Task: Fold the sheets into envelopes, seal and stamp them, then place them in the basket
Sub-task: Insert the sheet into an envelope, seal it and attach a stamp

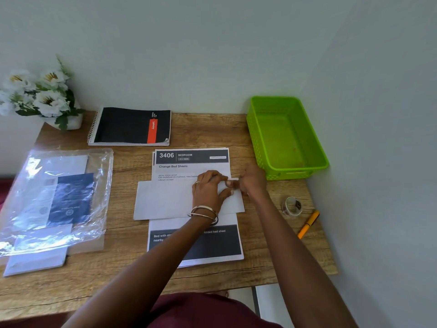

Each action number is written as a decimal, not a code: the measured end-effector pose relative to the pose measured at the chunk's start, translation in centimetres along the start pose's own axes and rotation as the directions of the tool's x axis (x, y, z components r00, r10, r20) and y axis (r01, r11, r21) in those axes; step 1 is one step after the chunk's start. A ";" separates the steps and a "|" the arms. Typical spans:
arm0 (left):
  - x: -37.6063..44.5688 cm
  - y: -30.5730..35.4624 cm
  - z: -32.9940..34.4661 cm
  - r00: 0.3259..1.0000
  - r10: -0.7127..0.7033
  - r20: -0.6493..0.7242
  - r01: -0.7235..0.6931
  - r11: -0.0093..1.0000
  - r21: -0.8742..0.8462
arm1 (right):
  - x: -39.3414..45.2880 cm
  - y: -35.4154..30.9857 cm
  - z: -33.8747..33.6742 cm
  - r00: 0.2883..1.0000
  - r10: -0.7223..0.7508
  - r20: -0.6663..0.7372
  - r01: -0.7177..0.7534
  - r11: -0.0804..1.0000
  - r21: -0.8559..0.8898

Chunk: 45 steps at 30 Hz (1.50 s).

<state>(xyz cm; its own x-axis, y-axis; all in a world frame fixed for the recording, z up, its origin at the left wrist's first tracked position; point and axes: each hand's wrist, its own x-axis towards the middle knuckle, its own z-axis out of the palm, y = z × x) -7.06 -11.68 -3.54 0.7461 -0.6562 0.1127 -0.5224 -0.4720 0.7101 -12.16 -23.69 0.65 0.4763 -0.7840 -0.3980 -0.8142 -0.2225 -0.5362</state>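
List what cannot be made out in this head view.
- Right end of the white folded sheet: covered by both hands, left and right; whether tape is being applied is unclear.
- Small print on the printed paper stack: too small, partly under the folded sheet and forearm.
- Contents of the clear plastic bag: blurred by glare.
- White flowers: cut off by the left edge.

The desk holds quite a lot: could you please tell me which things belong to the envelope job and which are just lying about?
In use: folded sheet, printed sheets, tape roll, green basket.
Lying about: notebook, flowers, plastic sleeve, orange pen.
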 end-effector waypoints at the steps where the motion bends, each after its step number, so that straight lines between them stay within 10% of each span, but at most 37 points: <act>1: 0.0 0.0 0.0 1.000 0.000 -0.004 0.000 1.000 -0.002 | 0.0 0.2 -0.1 1.000 -0.018 0.014 0.018 1.000 -0.010; 14: 0.1 -0.3 -0.4 0.999 0.008 0.033 -0.007 0.999 -0.051 | -1.3 2.1 0.6 0.976 -0.195 -0.098 0.199 0.980 0.030; 21: -0.3 0.0 -0.7 0.998 0.045 0.035 -0.043 0.998 -0.056 | -2.1 4.5 0.8 0.965 -0.214 -0.149 0.257 0.876 0.409; 45: -0.3 -0.5 -5.3 0.998 -0.056 0.004 0.055 0.978 -0.203 | -3.0 2.4 0.6 0.975 -0.070 -0.209 0.144 0.920 0.364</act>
<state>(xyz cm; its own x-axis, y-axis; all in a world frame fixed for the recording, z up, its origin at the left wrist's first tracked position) -4.82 -8.10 -0.27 0.7724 -0.6312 0.0705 -0.3857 -0.3780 0.8416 -15.32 -21.53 0.06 0.4527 -0.8700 -0.1953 -0.5599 -0.1069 -0.8216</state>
